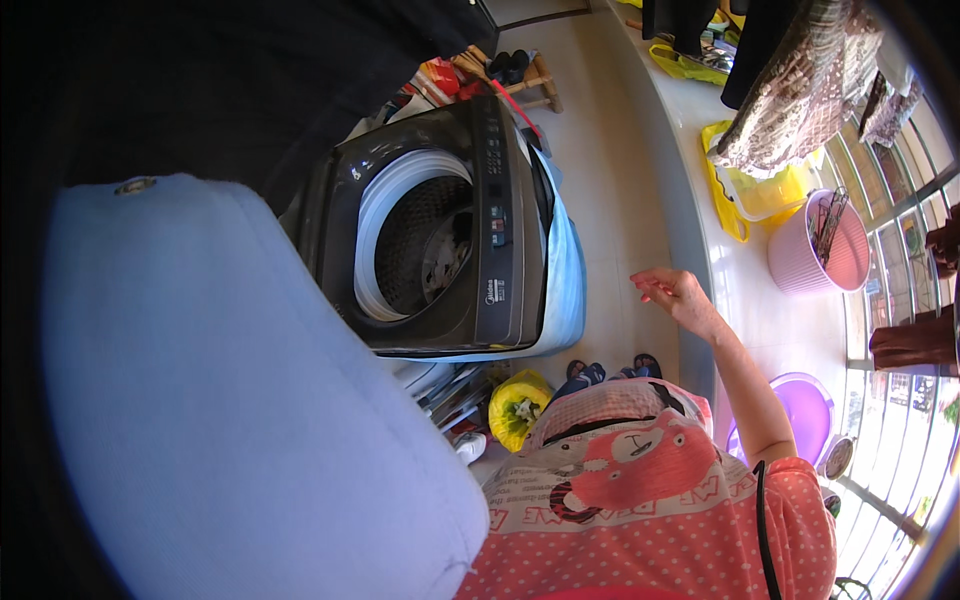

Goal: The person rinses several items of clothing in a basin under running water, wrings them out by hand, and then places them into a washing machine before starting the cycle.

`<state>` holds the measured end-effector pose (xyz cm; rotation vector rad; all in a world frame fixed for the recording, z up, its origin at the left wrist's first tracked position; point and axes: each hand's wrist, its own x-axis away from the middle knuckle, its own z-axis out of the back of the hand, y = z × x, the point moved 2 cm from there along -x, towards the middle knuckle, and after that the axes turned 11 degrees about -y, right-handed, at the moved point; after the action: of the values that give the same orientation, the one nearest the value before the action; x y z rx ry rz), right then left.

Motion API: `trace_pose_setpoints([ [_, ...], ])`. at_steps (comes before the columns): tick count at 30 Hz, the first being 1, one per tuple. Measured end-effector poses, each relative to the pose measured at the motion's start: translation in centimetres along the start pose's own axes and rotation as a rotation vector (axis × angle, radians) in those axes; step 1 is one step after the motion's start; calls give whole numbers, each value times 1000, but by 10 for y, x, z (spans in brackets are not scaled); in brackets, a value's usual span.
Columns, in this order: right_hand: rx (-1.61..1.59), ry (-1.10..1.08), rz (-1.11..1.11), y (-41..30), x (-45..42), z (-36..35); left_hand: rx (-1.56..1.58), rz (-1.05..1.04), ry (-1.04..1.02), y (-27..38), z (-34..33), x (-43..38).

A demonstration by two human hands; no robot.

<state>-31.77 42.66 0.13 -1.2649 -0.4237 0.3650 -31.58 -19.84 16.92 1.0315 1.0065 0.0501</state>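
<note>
My right hand [675, 298] is over the floor strip between the washing machine and the ledge, its fingers loosely bent and a little apart, holding nothing. No left hand shows. A large light blue cloth garment [225, 390] with a metal button [135, 186] fills the left side, very near the camera. Dark cloth [187, 90] lies above it in the view. Beyond the blue garment stands a dark top-loading Midea washing machine [514, 270] with its drum uncovered. Some laundry [448, 259] lies inside the drum. A light blue cover [566, 277] wraps the machine's side.
On the ledge [720, 255] at right are a pink basket [799, 259] with wire hangers, a yellow bag [724, 202], a clear tub [757, 196] and a purple basin [806, 409]. Patterned clothes [795, 97] hang above. A yellow-lined bin [501, 416] and a bamboo stool [551, 86] stand on the floor.
</note>
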Motion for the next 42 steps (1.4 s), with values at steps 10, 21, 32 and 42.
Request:
trace_pose_setpoints([
  [10, -3, -81, 116, 2, -24, 9, 32, 64, -149, 11, -73, 161],
  [21, 176, -373, 225, -49, -50, -18, -1082, -91, -502, 18, -87, 226],
  [32, 367, -687, 370, -35, -99, -49, -1171, -274, -310, -24, 1, 194],
  [42, 365, -620, 386, -35, -115, -65, -1266, 227, -7, 48, 257, 85],
])
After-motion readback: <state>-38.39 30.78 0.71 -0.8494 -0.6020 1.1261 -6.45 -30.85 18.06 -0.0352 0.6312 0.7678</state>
